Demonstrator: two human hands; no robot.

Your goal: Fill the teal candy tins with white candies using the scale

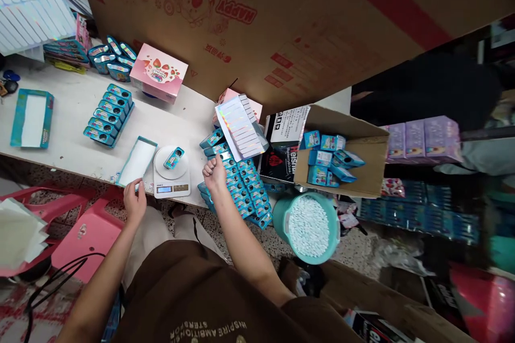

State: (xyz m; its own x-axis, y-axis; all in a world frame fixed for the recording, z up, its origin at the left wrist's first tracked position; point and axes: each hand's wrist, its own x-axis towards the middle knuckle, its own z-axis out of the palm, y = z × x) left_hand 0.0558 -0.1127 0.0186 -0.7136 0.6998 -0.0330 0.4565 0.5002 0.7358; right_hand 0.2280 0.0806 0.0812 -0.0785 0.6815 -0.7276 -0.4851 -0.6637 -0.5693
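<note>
My left hand is at the table's front edge, its fingertips by the near end of a shallow teal box with a white inside. Its fingers are loosely extended, the thumb apart. On the digital scale lies one small teal pack with a dark round spot. My right hand is just right of the scale, its fingers curled closed. Whether anything is inside them is hidden. Beside and partly under that hand lie rows of similar teal packs. Sticker sheets lie over their far end.
Left of the scale stand a row of teal packs and another teal box. A pink box is behind. At right are a carton of loose packs and a teal bucket of white pellets. A large cardboard wall borders the table.
</note>
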